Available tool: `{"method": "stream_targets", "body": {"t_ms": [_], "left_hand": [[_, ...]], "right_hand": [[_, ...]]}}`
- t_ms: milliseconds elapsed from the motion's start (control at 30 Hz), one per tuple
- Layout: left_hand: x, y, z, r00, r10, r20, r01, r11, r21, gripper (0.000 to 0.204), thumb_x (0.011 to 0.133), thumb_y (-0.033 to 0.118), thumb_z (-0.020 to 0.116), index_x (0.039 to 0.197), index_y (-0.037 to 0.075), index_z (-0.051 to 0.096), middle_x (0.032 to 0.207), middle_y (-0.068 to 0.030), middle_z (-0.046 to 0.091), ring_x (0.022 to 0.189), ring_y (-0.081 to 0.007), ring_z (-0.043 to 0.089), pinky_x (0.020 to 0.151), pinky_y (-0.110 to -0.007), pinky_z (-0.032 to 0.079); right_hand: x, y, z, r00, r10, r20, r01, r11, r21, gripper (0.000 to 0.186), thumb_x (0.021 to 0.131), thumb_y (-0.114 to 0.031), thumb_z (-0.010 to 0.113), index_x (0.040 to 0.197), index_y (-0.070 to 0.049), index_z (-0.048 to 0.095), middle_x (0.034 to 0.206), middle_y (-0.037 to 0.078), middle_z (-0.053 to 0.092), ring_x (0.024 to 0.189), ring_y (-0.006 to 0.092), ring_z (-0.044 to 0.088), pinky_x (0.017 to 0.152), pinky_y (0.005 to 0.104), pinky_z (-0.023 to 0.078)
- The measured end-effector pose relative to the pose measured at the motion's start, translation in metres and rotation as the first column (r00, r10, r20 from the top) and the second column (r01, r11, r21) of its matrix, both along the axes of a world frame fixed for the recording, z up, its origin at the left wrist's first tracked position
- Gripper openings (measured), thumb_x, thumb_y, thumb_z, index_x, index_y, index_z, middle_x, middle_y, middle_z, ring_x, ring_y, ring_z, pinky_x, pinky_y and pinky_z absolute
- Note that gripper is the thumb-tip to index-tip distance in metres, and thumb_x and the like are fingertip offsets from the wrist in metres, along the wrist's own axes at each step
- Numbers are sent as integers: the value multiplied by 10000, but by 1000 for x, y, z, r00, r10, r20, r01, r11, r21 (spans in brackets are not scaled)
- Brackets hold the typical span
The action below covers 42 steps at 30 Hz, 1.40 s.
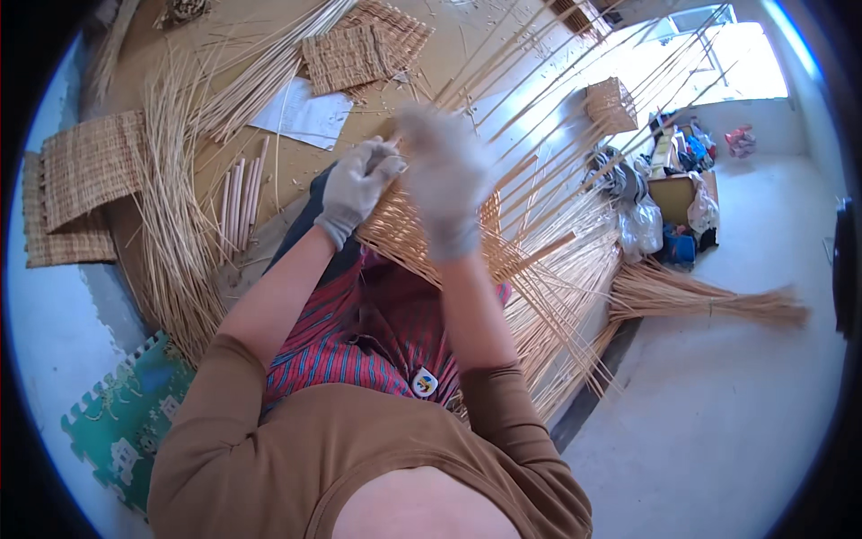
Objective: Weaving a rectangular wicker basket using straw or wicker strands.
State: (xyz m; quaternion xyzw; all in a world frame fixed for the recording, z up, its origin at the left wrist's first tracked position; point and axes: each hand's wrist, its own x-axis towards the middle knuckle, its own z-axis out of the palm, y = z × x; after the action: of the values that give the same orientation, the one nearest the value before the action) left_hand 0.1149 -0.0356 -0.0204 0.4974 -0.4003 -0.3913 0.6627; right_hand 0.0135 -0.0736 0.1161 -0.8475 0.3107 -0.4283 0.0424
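Over a pale floor [718,395], a partly woven wicker basket [395,229] rests on the person's lap at the view's centre, the gloved left hand [362,184] curled at its 11 o'clock edge, its exact grip impossible to tell, while the gloved right hand [444,175] blurs above it, its hold also unclear. Around the basket, short rods [241,202] lie toward 10 o'clock, woven mats [350,58] toward 11, a tied straw-coloured bundle [709,301] toward 3.

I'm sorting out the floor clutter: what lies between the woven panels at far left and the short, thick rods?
A loose, long bundle of thin pale strands lies between the woven panels and the rods, in the head view.
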Motion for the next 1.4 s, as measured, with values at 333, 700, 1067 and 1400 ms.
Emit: {"method": "stream_targets", "body": {"t_ms": [333, 700, 1067, 1400], "left_hand": [[2, 0, -9, 969, -137, 205, 171, 972, -159, 259, 976, 248, 690, 1107, 24, 700, 1005, -94, 689, 1064, -216, 630, 1019, -327, 443], [-19, 37, 32, 663, 317, 679, -190, 948, -257, 452, 778, 218, 823, 1173, 133, 621, 1169, -71, 667, 1109, -315, 615, 963, -445, 460], [-71, 46, 30, 272, -100, 957, 42, 995, 91, 891, 823, 406, 775, 1586, 302, 326, 1535, -223, 407, 907, -308, 688, 804, -418, 547], [-55, 44, 33, 309, -110, 945, 79, 993, 90, 737, 859, 315, 760, 1521, 350, 437, 1496, -240, 446, 961, -344, 685, 880, -419, 543]], "right_hand": [[-32, -39, 2, 969, -248, 12, 245, 947, -209, 129, 861, -158, 741, 988, -140, 739, 861, 46, 706, 773, 278, 668, 717, 376, 531], [-121, 100, -80, 737, -238, 632, -92, 891, 444, 207, 997, 15, 501, 1128, -5, 660, 1009, 84, 722, 927, 207, 687, 865, 343, 546], [-103, -6, -42, 935, -286, 209, 235, 942, 238, 339, 1007, -31, 563, 1338, -74, 627, 1138, 160, 727, 1009, 199, 689, 918, 338, 526], [-149, 90, -66, 805, -512, 300, 381, 834, 400, 436, 919, 68, 490, 1315, -22, 650, 976, 77, 690, 874, 133, 622, 753, 241, 495]]}}
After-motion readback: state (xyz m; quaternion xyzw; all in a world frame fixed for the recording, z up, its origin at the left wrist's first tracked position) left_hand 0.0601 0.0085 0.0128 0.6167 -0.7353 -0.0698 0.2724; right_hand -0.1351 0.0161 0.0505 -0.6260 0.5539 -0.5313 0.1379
